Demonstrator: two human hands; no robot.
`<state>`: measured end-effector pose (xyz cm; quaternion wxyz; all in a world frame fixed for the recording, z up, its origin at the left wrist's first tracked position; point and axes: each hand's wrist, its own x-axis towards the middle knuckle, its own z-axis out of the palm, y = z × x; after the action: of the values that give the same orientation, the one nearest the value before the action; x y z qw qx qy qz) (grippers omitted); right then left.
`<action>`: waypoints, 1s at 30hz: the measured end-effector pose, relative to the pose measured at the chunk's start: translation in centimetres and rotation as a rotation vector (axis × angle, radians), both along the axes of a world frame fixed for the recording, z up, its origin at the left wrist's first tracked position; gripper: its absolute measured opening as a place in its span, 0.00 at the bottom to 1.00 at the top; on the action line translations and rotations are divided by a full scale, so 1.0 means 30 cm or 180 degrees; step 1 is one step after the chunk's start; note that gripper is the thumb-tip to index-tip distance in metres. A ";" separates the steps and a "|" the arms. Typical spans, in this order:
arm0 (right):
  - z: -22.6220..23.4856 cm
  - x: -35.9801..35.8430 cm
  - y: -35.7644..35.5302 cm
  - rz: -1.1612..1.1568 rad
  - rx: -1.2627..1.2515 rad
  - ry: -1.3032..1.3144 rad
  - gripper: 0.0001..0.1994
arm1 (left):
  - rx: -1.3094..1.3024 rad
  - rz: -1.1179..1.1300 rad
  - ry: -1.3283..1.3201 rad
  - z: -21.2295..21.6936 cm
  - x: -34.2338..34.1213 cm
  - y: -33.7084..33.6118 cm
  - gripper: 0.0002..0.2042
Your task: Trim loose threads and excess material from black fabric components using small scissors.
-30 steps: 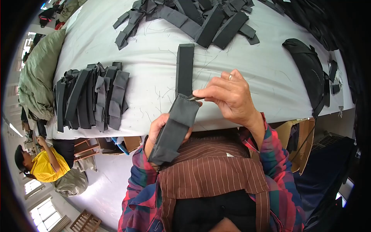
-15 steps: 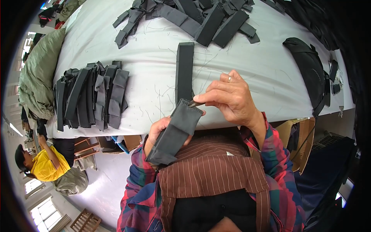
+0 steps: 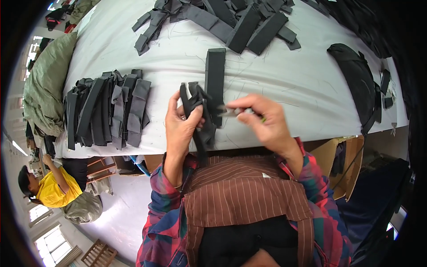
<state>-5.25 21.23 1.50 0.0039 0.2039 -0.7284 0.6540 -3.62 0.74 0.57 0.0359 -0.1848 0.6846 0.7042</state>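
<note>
My left hand (image 3: 180, 127) pinches a dark grey fabric strip (image 3: 195, 104), bunched and turned on edge, just above the table's front edge. To its right my right hand (image 3: 262, 120) is closed round small metal thread snips (image 3: 230, 112). Motion smears their blades, which point left toward the strip, and I cannot tell whether they touch it. Behind both, another dark strip (image 3: 215, 71) lies lengthwise on the white table cover (image 3: 173, 66). Fine loose threads are scattered around it.
A row of stacked dark strips (image 3: 104, 109) lies at the left, with a loose heap (image 3: 242, 26) at the far side. A black bag-like piece (image 3: 353, 80) rests at the right. Below the table edge stands a cardboard box (image 3: 351, 167). A person in yellow (image 3: 58, 187) is at the far left.
My left hand has come up and turned, lifting the strip from flat and slanted to bunched on edge. The right hand has moved slightly down, and the snips now show more clearly.
</note>
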 end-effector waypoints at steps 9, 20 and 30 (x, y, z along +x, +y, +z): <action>-0.129 0.027 -0.026 0.0083 0.1348 0.0451 0.10 | 0.0486 -0.0141 -0.0233 -0.045 -0.004 0.001 0.18; -0.115 0.066 -0.029 0.0202 0.1831 0.0768 0.07 | 0.0625 -0.0493 -0.0166 -0.041 0.022 -0.010 0.17; -0.102 0.037 -0.021 0.0309 0.2275 0.1499 0.06 | 0.0704 -0.0634 -0.0140 -0.039 0.027 -0.021 0.18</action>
<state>-4.15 20.60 -1.56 0.0684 0.3703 -0.8780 0.2956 -2.80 0.12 -0.61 0.1408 -0.1262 0.6168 0.7641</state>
